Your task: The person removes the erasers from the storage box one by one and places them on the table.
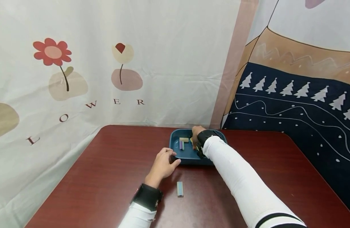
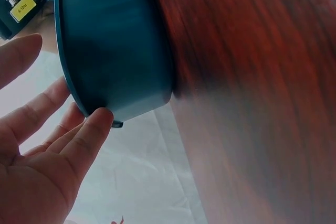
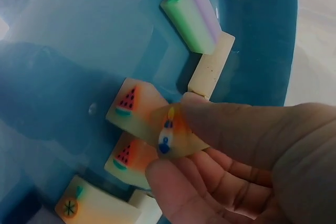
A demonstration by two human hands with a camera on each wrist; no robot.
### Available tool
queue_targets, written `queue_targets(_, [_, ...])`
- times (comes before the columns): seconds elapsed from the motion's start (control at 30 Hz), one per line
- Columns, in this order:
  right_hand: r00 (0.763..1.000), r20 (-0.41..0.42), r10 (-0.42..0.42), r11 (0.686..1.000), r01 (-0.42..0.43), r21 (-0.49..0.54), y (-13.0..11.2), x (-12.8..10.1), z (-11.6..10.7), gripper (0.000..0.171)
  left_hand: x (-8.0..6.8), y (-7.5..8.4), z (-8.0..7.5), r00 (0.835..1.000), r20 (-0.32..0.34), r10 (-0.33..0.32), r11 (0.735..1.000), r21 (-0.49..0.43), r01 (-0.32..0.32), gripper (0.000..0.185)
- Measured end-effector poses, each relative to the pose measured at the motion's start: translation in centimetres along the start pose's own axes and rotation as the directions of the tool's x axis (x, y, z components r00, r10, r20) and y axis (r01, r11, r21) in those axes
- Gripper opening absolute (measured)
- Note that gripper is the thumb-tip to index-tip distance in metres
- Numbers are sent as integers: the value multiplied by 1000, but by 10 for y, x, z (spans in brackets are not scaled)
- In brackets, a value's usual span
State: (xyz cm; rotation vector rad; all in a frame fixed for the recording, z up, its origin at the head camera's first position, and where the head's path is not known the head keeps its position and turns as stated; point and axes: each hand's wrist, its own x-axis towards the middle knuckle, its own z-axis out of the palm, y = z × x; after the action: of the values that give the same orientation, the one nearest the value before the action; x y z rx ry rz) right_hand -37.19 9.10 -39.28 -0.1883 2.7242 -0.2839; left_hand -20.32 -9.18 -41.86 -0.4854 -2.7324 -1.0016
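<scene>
My right hand [image 1: 196, 134] is inside a blue tray [image 1: 187, 155]; its thumb and forefinger pinch a small orange eraser [image 3: 184, 142] with a rocket-like print. Just beside that piece lie two watermelon-print erasers [image 3: 126, 109]. A green-and-purple eraser [image 3: 193, 19] with a grape print and a cream block [image 3: 211, 69] rest farther along the tray floor. My left hand [image 1: 162, 164] is at the tray's front left corner, fingers extended, with fingertips [image 2: 100, 118] against its rim. On the table in front of the tray lies a pale blue-and-cream eraser [image 1: 179, 189].
The tray stands near the far edge of a reddish-brown table [image 1: 112, 164]. Behind it hangs a white flower-print curtain [image 1: 175, 63], with a dark blue tree-print cloth [image 1: 277, 107] at right. An orange-slice-print eraser [image 3: 94, 200] lies at the tray's other side.
</scene>
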Motion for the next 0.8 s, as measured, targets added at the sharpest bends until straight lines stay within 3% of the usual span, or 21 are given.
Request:
queue_targets(0.33, [1000, 21, -17, 999, 18, -38, 0, -1, -1, 51, 0, 1, -1, 999, 25, -26, 1000, -16, 27, 30])
queue_targets(0.53, [1000, 21, -15, 999, 16, -36, 2, -4, 0, 40, -2, 3, 1, 999, 28, -19, 1000, -21, 20, 30])
queue_targets(0.73, [998, 27, -64, 996, 62, 63, -3, -22, -8, 8, -2, 1, 1, 999, 21, -27, 999, -35, 28, 30])
queue_targets(0.8, [995, 18, -98, 989, 96, 114, -6, -30, -11, 22, -2, 0, 0, 999, 17, -29, 999, -35, 30, 30])
